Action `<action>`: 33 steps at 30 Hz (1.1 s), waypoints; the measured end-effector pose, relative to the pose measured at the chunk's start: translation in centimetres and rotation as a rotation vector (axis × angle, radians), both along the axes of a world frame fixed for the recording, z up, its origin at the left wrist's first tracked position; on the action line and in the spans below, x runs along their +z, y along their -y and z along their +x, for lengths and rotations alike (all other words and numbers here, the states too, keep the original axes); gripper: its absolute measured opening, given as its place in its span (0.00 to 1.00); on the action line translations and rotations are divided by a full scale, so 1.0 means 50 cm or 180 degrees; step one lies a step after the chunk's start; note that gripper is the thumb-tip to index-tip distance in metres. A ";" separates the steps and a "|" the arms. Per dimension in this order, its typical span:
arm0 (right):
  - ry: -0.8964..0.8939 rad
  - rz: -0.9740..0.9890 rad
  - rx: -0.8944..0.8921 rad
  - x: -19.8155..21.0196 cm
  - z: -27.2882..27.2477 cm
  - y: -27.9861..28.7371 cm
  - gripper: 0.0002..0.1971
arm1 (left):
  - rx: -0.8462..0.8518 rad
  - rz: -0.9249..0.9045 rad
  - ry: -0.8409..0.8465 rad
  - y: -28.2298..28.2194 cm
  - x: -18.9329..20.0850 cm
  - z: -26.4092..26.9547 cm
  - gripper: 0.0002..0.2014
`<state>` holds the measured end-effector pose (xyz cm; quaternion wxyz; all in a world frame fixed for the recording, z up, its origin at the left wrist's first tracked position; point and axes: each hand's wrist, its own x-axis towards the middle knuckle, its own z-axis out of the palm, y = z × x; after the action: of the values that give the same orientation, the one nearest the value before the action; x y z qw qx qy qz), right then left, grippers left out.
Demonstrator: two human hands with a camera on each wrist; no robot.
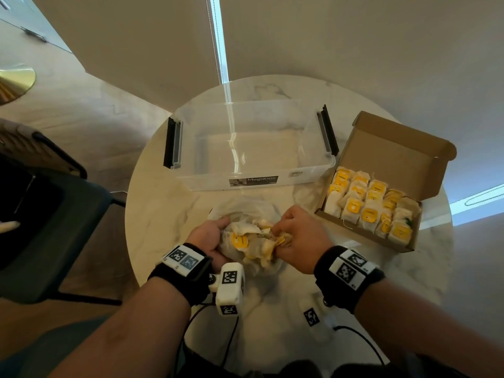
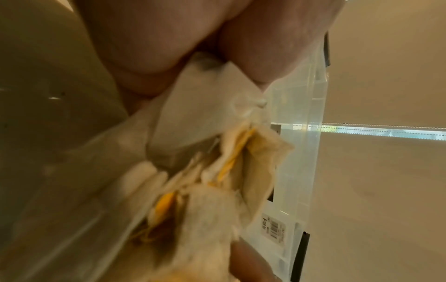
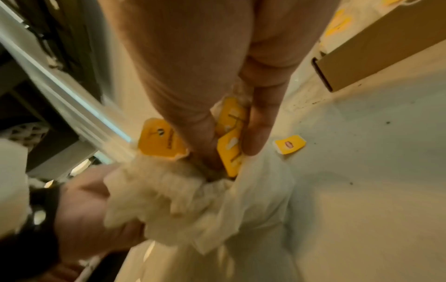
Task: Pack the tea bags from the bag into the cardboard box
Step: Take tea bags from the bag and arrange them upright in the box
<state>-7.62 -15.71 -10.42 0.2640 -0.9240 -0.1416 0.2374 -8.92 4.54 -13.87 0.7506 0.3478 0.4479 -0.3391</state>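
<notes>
On the marble surface we see the left hand gripping the bag — right hand fingers pinching tea bags (cardboard box near the right edge).

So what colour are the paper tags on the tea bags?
Yellow tags on the tea bags, clearest in the right wrist view.

— What did I see on the table? Glossy, veined marble, I'd say.
— And the rest?
— A clear plastic tub, a matt brown cardboard box, thin crinkled plastic bag, fibrous paper tea bags.
</notes>
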 end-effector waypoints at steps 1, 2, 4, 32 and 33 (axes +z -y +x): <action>-0.0043 0.0129 -0.0147 -0.001 0.003 0.010 0.13 | 0.0049 0.0056 -0.0013 -0.002 -0.006 0.001 0.21; -0.0129 0.0282 -0.0290 0.002 0.005 0.019 0.12 | 0.0085 0.0123 0.0016 -0.004 -0.009 0.001 0.21; -0.0460 0.0705 -0.0562 0.010 0.008 0.037 0.12 | 0.0007 0.0425 0.0060 -0.013 -0.019 0.001 0.23; -0.1817 0.2472 -0.2021 0.164 0.006 0.215 0.10 | -0.1324 -0.0781 0.1643 0.269 0.141 0.026 0.22; -0.1860 0.2556 -0.2164 0.169 0.003 0.225 0.06 | -0.1308 -0.0717 0.1640 0.276 0.139 0.023 0.21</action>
<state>-7.48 -26.97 -1.95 0.6815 -0.6420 0.1617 0.3118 -7.75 -9.26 -6.92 0.7887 0.4199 0.1241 -0.4316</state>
